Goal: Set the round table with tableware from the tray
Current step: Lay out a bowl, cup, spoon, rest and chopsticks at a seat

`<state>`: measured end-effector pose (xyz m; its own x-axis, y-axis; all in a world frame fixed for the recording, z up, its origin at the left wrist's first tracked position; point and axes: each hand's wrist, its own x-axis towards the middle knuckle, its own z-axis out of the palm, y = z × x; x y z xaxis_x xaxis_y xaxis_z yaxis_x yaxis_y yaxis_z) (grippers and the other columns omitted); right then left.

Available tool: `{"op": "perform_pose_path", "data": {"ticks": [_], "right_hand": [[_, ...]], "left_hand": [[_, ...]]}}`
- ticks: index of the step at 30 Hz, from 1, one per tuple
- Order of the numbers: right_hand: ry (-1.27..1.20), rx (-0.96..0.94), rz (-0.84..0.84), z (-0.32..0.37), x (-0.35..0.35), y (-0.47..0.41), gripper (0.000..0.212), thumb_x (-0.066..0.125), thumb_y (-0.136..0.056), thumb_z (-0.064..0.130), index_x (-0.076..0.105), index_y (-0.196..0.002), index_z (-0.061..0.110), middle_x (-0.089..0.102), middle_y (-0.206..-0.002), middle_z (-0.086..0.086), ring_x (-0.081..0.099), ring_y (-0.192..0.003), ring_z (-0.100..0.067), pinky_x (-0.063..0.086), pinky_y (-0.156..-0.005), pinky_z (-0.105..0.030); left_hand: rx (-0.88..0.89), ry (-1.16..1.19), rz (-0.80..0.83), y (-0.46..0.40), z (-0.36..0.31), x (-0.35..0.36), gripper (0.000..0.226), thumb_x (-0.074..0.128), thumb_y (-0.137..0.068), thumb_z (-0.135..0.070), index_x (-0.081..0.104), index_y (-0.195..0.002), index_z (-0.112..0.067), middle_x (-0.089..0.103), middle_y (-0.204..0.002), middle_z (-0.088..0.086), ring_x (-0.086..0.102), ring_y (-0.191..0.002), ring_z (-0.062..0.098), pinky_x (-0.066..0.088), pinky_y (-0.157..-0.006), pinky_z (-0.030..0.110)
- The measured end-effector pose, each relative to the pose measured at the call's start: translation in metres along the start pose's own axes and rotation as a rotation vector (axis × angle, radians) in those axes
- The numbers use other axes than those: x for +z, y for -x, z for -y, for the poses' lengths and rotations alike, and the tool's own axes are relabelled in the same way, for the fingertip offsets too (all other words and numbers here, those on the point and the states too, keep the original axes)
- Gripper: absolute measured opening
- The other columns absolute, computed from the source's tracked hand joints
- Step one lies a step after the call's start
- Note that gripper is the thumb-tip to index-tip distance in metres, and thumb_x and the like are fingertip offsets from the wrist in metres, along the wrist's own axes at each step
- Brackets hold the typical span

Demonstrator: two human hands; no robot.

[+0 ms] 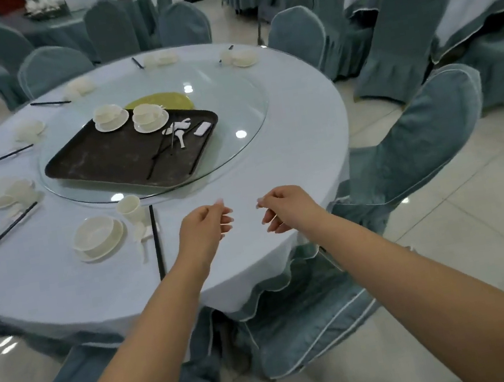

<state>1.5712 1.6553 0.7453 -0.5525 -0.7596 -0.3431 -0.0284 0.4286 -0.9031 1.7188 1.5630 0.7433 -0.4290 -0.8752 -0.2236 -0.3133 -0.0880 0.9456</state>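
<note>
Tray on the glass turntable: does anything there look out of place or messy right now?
Yes. On the tray, the spoons and chopsticks lie jumbled and crossed at its right side, unlike the two neat bowl stacks. The tray surface also looks scuffed. Nothing is spilled or broken.

Banquet hall: clothed round tables [272, 161], glass turntable [231, 102], covered chairs [401, 37], tiled floor.

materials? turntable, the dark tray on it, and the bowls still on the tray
Turntable: looks like clear glass, glossy; the cloth shows through it and ceiling lights reflect as bright spots.
Tray: dark, matte, scuffed and dusty-looking; probably plastic with a non-slip coating, though I can't say for sure.
Bowls: cream-white, smooth, with a soft sheen; ceramic or melamine, the picture can't settle which.
</note>
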Motion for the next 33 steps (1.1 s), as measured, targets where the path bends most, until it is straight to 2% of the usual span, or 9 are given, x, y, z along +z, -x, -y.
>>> {"op": "perform_pose_path", "data": {"ticks": [9, 12, 16, 20, 26, 29, 31, 33], "right_hand": [[-0.004, 0.03, -0.066, -0.01, -0.026, 0.027, 0.017, 0.055, -0.096, 0.023, 0.067, -0.094, 0.011, 0.069, -0.07, -0.003, 0.062, -0.049, -0.011, 0.051, -0.051, -0.022], [0.001, 0.024, -0.052, -0.013, -0.037, 0.023, 0.018, 0.055, -0.097, 0.023, 0.068, -0.096, 0.01, 0.069, -0.073, -0.004, 0.063, -0.051, -0.012, 0.053, -0.054, -0.023], [0.03, -0.023, -0.034, -0.015, -0.062, 0.009, 0.017, 0.055, -0.096, 0.025, 0.068, -0.091, 0.015, 0.07, -0.071, -0.002, 0.064, -0.049, -0.008, 0.051, -0.05, -0.018], [0.071, -0.082, 0.003, -0.02, -0.11, -0.015, 0.017, 0.056, -0.096, 0.026, 0.067, -0.086, 0.019, 0.07, -0.069, 0.0, 0.064, -0.049, -0.007, 0.051, -0.049, -0.016], [0.13, -0.098, 0.08, -0.038, -0.211, -0.058, 0.016, 0.056, -0.096, 0.026, 0.067, -0.087, 0.017, 0.07, -0.072, -0.001, 0.064, -0.049, -0.006, 0.054, -0.053, -0.019], [0.136, -0.082, 0.113, -0.045, -0.259, -0.075, 0.016, 0.057, -0.095, 0.025, 0.068, -0.092, 0.014, 0.069, -0.073, -0.003, 0.063, -0.051, -0.01, 0.059, -0.064, -0.028], [0.132, -0.074, 0.126, -0.05, -0.293, -0.083, 0.015, 0.058, -0.095, 0.023, 0.068, -0.092, 0.012, 0.069, -0.073, -0.003, 0.063, -0.055, -0.013, 0.06, -0.073, -0.036], [0.111, -0.074, 0.133, -0.056, -0.322, -0.09, 0.014, 0.058, -0.095, 0.022, 0.068, -0.091, 0.012, 0.068, -0.073, -0.005, 0.063, -0.057, -0.016, 0.059, -0.075, -0.04]], "left_hand": [[0.008, -0.022, 0.117, 0.021, -0.008, 0.024, 0.028, 0.054, -0.097, -0.034, 0.07, -0.092, -0.012, 0.071, -0.09, 0.005, 0.066, -0.085, 0.018, 0.049, -0.07, 0.024], [0.009, -0.033, 0.111, 0.022, -0.013, 0.034, 0.027, 0.054, -0.097, -0.033, 0.07, -0.092, -0.012, 0.071, -0.089, 0.004, 0.066, -0.084, 0.018, 0.049, -0.069, 0.024], [0.006, -0.035, 0.076, 0.017, -0.021, 0.058, 0.026, 0.054, -0.097, -0.032, 0.07, -0.089, -0.014, 0.071, -0.088, 0.004, 0.066, -0.084, 0.018, 0.051, -0.071, 0.025], [-0.032, -0.014, 0.022, 0.006, -0.029, 0.108, 0.028, 0.051, -0.099, -0.033, 0.07, -0.091, -0.014, 0.071, -0.09, 0.004, 0.067, -0.086, 0.019, 0.054, -0.077, 0.028], [-0.094, 0.001, -0.044, -0.004, -0.041, 0.215, 0.028, 0.05, -0.1, -0.031, 0.07, -0.092, -0.013, 0.072, -0.09, 0.004, 0.068, -0.087, 0.02, 0.056, -0.082, 0.031], [-0.115, 0.027, -0.086, -0.01, -0.054, 0.262, 0.03, 0.048, -0.1, -0.031, 0.071, -0.092, -0.013, 0.072, -0.089, 0.004, 0.068, -0.087, 0.019, 0.056, -0.081, 0.031], [-0.128, 0.045, -0.101, -0.012, -0.064, 0.296, 0.03, 0.049, -0.099, -0.031, 0.071, -0.09, -0.013, 0.073, -0.088, 0.004, 0.069, -0.085, 0.018, 0.055, -0.076, 0.027], [-0.125, 0.064, -0.109, -0.015, -0.072, 0.325, 0.029, 0.051, -0.099, -0.031, 0.071, -0.089, -0.013, 0.073, -0.088, 0.004, 0.069, -0.083, 0.018, 0.053, -0.069, 0.023]]}}
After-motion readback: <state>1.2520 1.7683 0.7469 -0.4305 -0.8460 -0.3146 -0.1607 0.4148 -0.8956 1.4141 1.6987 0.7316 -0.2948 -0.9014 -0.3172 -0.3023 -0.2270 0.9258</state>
